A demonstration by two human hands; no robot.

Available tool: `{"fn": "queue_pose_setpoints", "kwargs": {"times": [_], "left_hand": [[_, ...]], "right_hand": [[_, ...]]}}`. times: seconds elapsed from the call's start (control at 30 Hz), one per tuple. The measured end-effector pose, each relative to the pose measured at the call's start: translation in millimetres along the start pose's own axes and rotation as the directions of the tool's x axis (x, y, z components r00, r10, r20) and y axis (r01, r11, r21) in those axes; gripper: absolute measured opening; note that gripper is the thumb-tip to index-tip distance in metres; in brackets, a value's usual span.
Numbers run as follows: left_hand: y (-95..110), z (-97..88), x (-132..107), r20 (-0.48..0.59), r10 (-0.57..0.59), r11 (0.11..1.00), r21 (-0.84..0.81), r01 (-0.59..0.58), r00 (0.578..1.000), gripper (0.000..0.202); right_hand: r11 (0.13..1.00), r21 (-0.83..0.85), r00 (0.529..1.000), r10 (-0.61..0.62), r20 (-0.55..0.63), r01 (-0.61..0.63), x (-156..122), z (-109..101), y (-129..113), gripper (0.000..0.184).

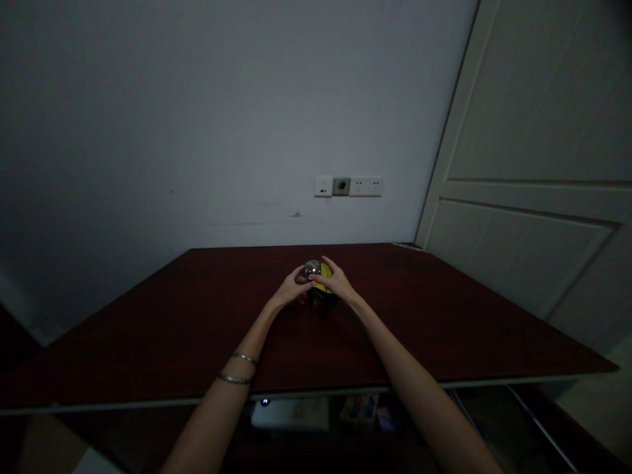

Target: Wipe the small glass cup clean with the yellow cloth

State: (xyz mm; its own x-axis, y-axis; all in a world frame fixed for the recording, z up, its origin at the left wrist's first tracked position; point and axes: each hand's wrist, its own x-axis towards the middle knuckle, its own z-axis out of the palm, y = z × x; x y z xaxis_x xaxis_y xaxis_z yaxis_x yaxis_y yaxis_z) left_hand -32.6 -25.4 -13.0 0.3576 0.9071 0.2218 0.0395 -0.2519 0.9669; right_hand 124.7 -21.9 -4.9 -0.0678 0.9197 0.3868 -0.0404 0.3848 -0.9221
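A small rounded object [322, 286], yellow with a shiny see-through part on its left and a dark lower part, is at the middle of the dark red table [237, 316]. I cannot make out its exact kind in the dim light. My left hand [290, 288] curls around the see-through side, thumb toward the front. From the right, my right hand [338, 283] grips the yellow side, thumb in front and fingers over the top. The fingers partly hide the object. Two metal bangles circle my left forearm.
Behind the table rises a pale wall with a row of sockets [366, 187]. A white panelled door [533, 197] stands at the right. Below the table's front edge are a white flat object [291, 415] and a small box [359, 409].
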Motion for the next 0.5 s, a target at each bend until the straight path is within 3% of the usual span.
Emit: {"fn": "queue_pose_setpoints", "kwargs": {"times": [0.13, 0.33, 0.5], "left_hand": [[-2.3, 5.2, 1.0, 0.022, 0.041, 0.998, -0.042, -0.04, 0.999, 0.069], [-5.6, 7.6, 5.5, -0.115, 0.057, 0.99, -0.123, -0.071, 0.992, 0.069], [-0.5, 8.8, 5.5, -0.17, 0.073, 0.979, -0.176, -0.103, 0.983, 0.066]], "right_hand": [[1.0, -0.001, 0.999, -0.026, 0.047, 0.026, -3.3, 2.3, 2.2, 0.086], [0.999, -0.025, 0.997, -0.032, 0.073, 0.034, -2.6, 0.9, 4.5, 0.082], [1.0, 0.0, 0.995, -0.026, 0.1, 0.026, -0.5, 0.7, 5.4, 0.075]]}}
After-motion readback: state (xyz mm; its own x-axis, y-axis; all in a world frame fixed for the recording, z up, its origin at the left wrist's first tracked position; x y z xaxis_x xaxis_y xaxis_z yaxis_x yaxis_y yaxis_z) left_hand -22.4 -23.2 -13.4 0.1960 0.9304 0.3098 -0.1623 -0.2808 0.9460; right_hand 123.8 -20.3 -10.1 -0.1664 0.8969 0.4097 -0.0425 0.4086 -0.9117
